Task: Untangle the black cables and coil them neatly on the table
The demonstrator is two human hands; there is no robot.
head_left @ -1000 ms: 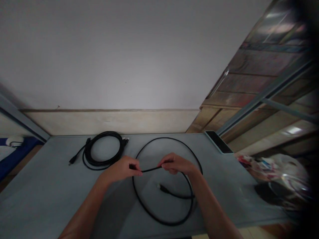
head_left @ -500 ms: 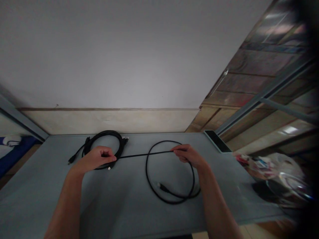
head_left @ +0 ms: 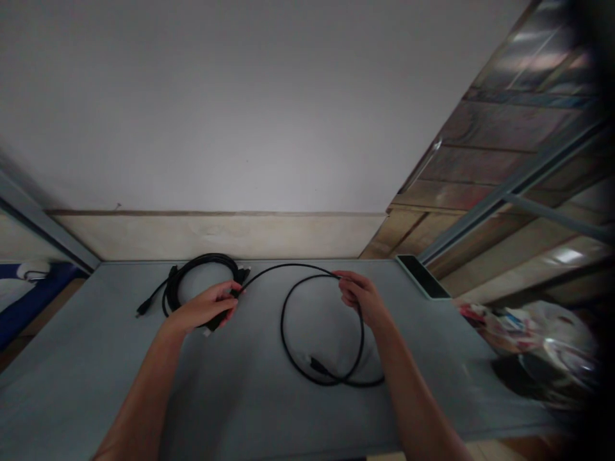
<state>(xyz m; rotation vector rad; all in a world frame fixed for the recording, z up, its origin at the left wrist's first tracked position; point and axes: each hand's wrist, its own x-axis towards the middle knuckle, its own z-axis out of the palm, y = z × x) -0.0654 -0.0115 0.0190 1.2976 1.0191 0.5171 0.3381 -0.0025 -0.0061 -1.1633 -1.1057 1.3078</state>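
Note:
A black cable lies in a loose loop on the grey table, one plug resting inside the loop. My left hand pinches this cable near its other end, a plug with a pale tip showing below the fingers. From there the cable arches over to my right hand, whose thumb and fingers are closed on it at the top of the loop. Partly behind my left hand is a coiled bundle of black cable, with plug ends sticking out on both sides.
A phone-like dark slab with a pale green edge lies at the table's back right. Clear plastic bags and a dark container stand off the right side. Wall and metal frame border the grey table.
My left hand has shifted right, towards my right hand. The stretch of cable between them, taut before, now bows upward in an arch.

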